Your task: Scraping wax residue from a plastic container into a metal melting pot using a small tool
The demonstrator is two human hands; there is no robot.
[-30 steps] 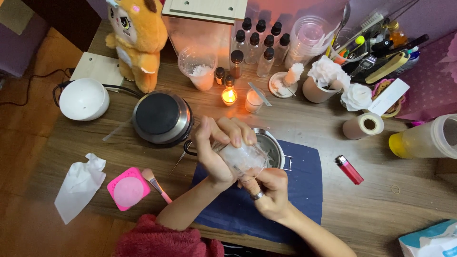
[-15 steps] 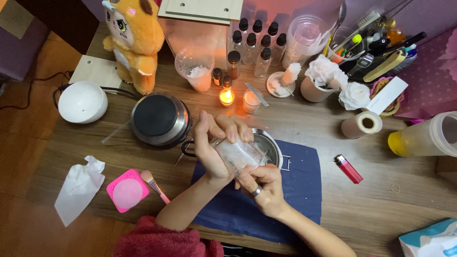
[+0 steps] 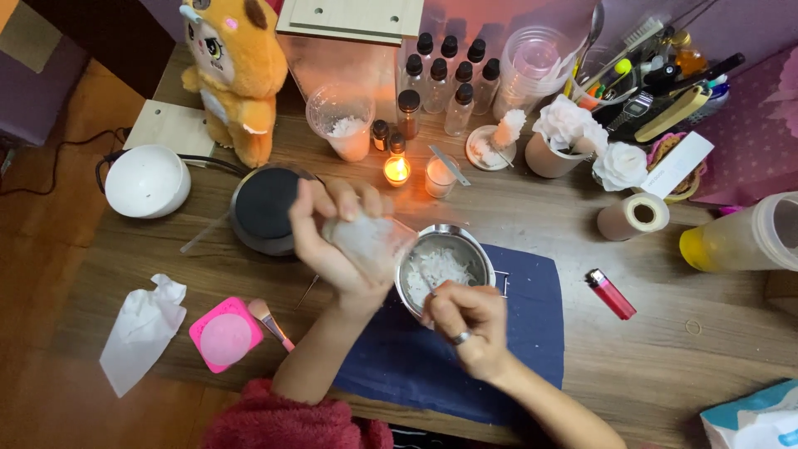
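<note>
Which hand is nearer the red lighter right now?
Right. The right hand sits at the metal pot's near rim, with bare blue mat between it and the red lighter. The left hand, holding a clear cup, is beyond the pot, farther away.

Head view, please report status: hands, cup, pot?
Left hand grips clear plastic cup, tilted. Right hand at metal pot rim; white flakes inside.

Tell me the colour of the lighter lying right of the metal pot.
The lighter is red with a silver metal top; the head view shows it clearly.
</note>
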